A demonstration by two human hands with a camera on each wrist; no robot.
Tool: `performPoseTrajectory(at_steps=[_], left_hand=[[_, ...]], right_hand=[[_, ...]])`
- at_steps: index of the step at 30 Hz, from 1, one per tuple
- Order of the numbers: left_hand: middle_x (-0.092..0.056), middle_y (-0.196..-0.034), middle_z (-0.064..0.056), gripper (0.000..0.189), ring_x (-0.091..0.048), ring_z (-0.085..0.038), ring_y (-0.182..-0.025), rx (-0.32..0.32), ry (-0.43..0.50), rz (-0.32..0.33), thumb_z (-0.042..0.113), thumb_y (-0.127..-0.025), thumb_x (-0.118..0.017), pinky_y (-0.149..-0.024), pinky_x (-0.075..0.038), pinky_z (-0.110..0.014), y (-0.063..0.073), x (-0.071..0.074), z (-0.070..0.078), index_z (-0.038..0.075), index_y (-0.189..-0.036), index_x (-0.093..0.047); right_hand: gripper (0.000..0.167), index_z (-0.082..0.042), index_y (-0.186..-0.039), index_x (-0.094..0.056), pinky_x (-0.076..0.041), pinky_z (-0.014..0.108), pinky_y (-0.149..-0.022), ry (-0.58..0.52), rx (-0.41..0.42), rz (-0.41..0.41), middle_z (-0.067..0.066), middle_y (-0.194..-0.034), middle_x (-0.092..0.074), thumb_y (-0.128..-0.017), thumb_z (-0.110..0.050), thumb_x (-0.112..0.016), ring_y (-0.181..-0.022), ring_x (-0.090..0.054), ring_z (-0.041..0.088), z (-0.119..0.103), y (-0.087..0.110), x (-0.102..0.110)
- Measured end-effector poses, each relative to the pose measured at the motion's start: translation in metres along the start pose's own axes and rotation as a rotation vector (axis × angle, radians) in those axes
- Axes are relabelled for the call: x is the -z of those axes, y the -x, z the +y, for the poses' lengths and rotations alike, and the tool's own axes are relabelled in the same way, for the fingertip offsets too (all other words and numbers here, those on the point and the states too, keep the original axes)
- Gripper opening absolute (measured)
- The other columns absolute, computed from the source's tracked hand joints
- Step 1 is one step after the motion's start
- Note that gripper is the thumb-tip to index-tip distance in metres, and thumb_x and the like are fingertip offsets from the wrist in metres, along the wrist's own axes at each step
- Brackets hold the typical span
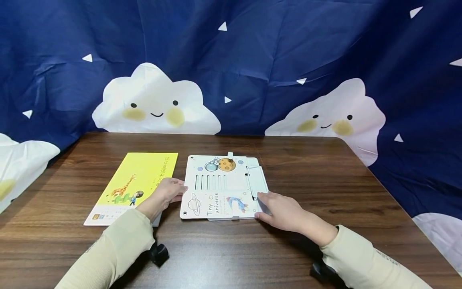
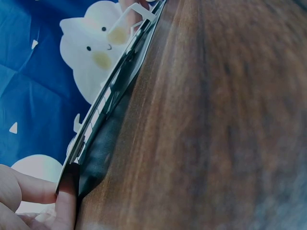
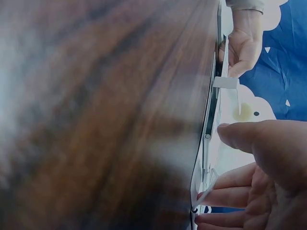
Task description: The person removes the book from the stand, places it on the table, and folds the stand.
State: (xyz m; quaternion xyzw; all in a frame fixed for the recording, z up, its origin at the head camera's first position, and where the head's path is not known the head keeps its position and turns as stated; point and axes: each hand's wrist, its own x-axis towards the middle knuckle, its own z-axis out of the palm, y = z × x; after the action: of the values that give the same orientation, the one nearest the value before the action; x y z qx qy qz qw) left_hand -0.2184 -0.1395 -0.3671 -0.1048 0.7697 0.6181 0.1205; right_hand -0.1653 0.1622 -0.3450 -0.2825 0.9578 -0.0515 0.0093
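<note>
A white book stand (image 1: 213,200) printed with "Tiny universe", a planet and an astronaut lies nearly flat on the table. My left hand (image 1: 169,192) pinches its left edge; in the left wrist view the fingers (image 2: 66,203) meet at the stand's corner, and that edge is lifted a little off the wood. Along the right side, my right hand (image 1: 283,210) touches the stand's edge beside a pale hinged panel (image 1: 257,180). Its fingers look fairly straight in the right wrist view, the thumb (image 3: 235,135) held apart from them, near a thin wire piece (image 3: 207,189).
A yellow book (image 1: 144,168) with a giraffe on its cover lies left of the stand, partly under my left forearm. Brown wooden table (image 1: 231,249) surrounds both. A blue curtain (image 1: 252,48) with clouds hangs behind the far edge.
</note>
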Motion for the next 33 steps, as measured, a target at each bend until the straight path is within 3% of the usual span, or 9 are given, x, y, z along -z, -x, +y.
performPoseTrajectory(at_steps=[5,10,17,21,25,33], left_hand=[[-0.059,-0.079,-0.013,0.02,-0.056,-0.015,-0.068,-0.005,0.008,-0.002,-0.004,-0.081,-0.05,-0.071,-0.049,-0.033,0.0,0.0,0.001,-0.013,-0.098,-0.049],[-0.058,-0.079,-0.013,0.02,-0.056,-0.015,-0.069,-0.004,0.005,0.0,-0.003,-0.081,-0.05,-0.071,-0.049,-0.033,0.0,0.0,0.001,-0.013,-0.099,-0.049],[-0.058,-0.08,-0.014,0.022,-0.056,-0.015,-0.07,-0.008,0.016,-0.004,-0.004,-0.081,-0.049,-0.071,-0.049,-0.034,0.0,0.001,-0.001,-0.014,-0.1,-0.048],[-0.059,-0.08,-0.014,0.022,-0.057,-0.015,-0.07,-0.008,0.022,-0.007,-0.004,-0.081,-0.049,-0.071,-0.049,-0.034,0.0,0.0,-0.001,-0.015,-0.101,-0.047],[-0.059,-0.08,-0.014,0.022,-0.056,-0.015,-0.07,0.0,0.017,-0.006,-0.004,-0.081,-0.049,-0.071,-0.049,-0.034,0.0,0.0,-0.001,-0.014,-0.1,-0.048],[-0.058,-0.082,-0.014,0.021,-0.056,-0.015,-0.069,0.011,0.005,-0.001,-0.003,-0.081,-0.049,-0.072,-0.048,-0.033,-0.001,0.0,0.0,-0.013,-0.1,-0.048]], right_hand=[[0.059,0.006,-0.117,-0.049,-0.042,0.041,-0.082,-0.022,0.012,0.035,0.018,-0.115,-0.051,-0.079,-0.038,-0.059,-0.107,-0.046,0.026,-0.003,-0.004,0.001],[0.065,0.006,-0.119,-0.046,-0.038,0.039,-0.088,-0.121,0.094,0.096,0.017,-0.118,-0.048,-0.075,-0.038,-0.064,-0.11,-0.044,0.025,-0.009,-0.01,0.002],[0.068,0.004,-0.121,-0.045,-0.034,0.034,-0.092,-0.208,0.204,0.056,0.014,-0.12,-0.048,-0.073,-0.038,-0.066,-0.111,-0.042,0.021,-0.023,-0.022,-0.001],[0.058,0.003,-0.117,-0.05,-0.042,0.028,-0.081,-0.212,0.239,0.058,0.009,-0.108,-0.055,-0.073,-0.031,-0.068,-0.093,-0.05,0.014,-0.027,-0.028,-0.003],[0.045,0.0,-0.109,-0.056,-0.041,0.023,-0.063,-0.197,0.254,0.071,0.002,-0.093,-0.058,-0.074,-0.025,-0.068,-0.073,-0.047,0.012,-0.027,-0.031,-0.005],[0.039,-0.002,-0.105,-0.059,-0.039,0.02,-0.057,-0.192,0.251,0.091,0.0,-0.088,-0.059,-0.073,-0.024,-0.068,-0.068,-0.046,0.01,-0.027,-0.033,-0.007]])
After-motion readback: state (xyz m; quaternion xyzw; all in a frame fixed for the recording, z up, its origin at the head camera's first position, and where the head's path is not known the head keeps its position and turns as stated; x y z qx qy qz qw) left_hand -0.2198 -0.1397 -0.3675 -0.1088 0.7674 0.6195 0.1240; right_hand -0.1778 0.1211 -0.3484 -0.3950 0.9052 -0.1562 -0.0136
